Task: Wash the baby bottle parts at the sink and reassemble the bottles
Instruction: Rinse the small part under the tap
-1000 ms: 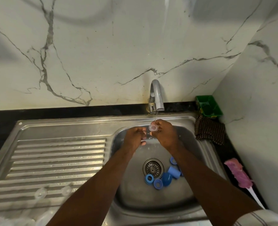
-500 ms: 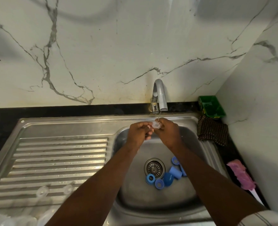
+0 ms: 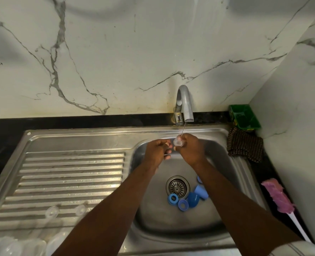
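One clear teat (image 3: 178, 142) sits pinched in the right hand (image 3: 192, 151) under the tap (image 3: 185, 105); the left hand (image 3: 157, 151), fingers curled, lies just left of it, touch unclear.

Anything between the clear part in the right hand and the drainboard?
Only the left hand, close beside the clear part that the right hand holds. Farther left, two clear pieces lie on the drainboard toward its front.

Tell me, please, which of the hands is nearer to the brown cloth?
Right. The right hand, holding a clear part, is left of the brown cloth; the left hand is farther left.
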The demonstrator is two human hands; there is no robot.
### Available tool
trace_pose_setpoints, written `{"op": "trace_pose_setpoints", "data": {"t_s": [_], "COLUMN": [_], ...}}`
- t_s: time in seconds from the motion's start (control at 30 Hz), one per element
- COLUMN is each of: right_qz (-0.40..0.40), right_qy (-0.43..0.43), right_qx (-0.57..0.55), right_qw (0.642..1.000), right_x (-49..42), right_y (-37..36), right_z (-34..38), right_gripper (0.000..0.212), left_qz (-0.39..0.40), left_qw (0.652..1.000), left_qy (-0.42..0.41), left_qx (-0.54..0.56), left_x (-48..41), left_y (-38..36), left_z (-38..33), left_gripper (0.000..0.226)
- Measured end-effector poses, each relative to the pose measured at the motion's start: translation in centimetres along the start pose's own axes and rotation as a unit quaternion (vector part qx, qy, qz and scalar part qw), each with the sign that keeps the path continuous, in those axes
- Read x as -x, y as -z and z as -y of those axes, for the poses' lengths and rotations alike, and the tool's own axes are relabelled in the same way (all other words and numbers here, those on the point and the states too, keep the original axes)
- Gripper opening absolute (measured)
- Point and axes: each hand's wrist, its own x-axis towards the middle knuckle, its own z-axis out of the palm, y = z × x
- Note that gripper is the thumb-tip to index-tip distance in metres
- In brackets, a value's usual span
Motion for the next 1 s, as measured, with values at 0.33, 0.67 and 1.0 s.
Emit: {"op": "trace_pose_setpoints", "data": {"t_s": [0.33,0.67,1.0], "right_qz": [-0.027,0.057,0.114], "right_qy": [-0.016,-0.040,-0.214], "right_qx": [-0.037,-0.092,-0.347], "right_qw": [0.999,0.993,0.906], "right_x": [-0.6,-1.2,-1.4], "right_y": [1.3,1.4,1.8], "right_z": [-0.1,0.2,-1.0], "right_gripper": [0.023,0.031,0.023], "left_qz": [0.037,0.048,0.035], "left_qw": [0.999,0.998,0.968], "left_qy": [0.000,-0.018,-0.203], "left_qx": [0.026,0.042,-0.141], "left_x": [-0.5,-1.4,-1.6], "left_y": [-0.5,-1.1,-1.6], "left_z": [0.5,0.9,-0.5], "left_gripper": [0.020,0.011,0.010]}}
